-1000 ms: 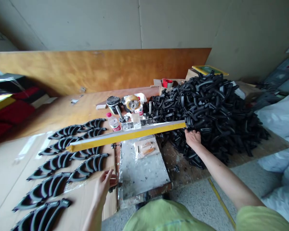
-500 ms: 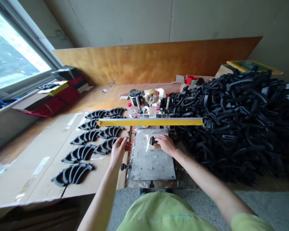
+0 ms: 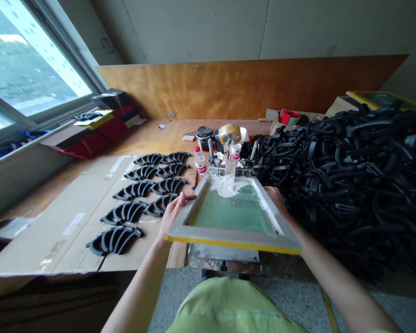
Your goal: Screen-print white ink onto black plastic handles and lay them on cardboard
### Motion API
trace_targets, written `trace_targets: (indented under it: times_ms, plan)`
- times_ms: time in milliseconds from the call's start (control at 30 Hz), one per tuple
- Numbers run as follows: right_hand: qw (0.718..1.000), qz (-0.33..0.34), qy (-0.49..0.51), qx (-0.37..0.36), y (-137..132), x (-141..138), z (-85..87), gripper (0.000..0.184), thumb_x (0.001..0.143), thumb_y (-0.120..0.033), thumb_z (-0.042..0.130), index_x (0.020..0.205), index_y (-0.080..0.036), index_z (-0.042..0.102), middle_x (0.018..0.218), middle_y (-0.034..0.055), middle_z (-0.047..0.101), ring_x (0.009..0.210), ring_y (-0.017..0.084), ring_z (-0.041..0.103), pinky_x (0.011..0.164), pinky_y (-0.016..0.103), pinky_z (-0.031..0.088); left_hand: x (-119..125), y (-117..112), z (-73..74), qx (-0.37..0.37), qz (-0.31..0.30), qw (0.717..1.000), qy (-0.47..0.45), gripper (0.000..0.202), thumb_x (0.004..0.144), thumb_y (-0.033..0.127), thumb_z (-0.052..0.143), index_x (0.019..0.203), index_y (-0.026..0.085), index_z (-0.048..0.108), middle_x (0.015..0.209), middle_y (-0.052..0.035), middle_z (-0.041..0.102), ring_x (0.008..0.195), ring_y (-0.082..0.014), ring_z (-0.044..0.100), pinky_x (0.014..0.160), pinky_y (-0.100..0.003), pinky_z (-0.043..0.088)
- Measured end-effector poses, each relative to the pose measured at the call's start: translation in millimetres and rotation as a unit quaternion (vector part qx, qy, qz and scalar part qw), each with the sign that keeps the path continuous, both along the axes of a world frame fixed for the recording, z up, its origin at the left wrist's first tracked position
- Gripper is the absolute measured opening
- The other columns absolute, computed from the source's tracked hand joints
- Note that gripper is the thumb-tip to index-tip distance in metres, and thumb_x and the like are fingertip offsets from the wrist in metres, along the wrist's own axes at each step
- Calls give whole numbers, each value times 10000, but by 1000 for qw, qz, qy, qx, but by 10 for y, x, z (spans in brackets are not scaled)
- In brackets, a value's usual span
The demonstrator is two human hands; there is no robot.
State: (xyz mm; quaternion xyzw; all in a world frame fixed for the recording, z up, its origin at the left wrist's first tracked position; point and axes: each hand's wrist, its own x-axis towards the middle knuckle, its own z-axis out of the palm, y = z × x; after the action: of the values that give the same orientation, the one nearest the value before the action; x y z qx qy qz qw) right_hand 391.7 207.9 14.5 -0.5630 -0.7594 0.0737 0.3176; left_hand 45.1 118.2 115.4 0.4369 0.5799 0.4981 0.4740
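A screen printing frame (image 3: 235, 243) with a pale rim, yellow front edge and green mesh lies tilted over the metal base plate (image 3: 225, 254), of which only the front part shows. My left hand (image 3: 174, 212) is closed on the frame's left side, its fingertips at the rim. On the opposite side, my right hand (image 3: 278, 200) grips the right rim, partly hidden by it. A clear strip and whitish smears cover the far end of the mesh. Whatever lies on the plate beneath the frame is hidden.
Fanned rows of black curved parts (image 3: 115, 240) lie on cardboard (image 3: 55, 245) at left. A big heap of black parts (image 3: 336, 185) fills the right side. Behind the frame stand a red-capped bottle (image 3: 200, 162), a black tub (image 3: 204, 137) and a tape roll (image 3: 229, 133).
The screen frame has come down from nearly edge-on to over the plate. My right hand has left the small black part on the plate and moved right, to the frame's side.
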Motion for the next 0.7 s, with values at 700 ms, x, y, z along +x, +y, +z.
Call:
trace_targets:
  times_ms: [700]
  plan:
    - [922, 329, -200, -37, -29, -828, 300, 170, 752, -30, 498, 793, -158, 603, 808, 70, 619, 837, 191, 538, 719, 274, 396, -29, -261, -1484, -121, -25, 992, -38, 781, 735, 542, 649, 1390, 169, 444, 896, -51, 699, 809, -187, 639, 715, -255, 479]
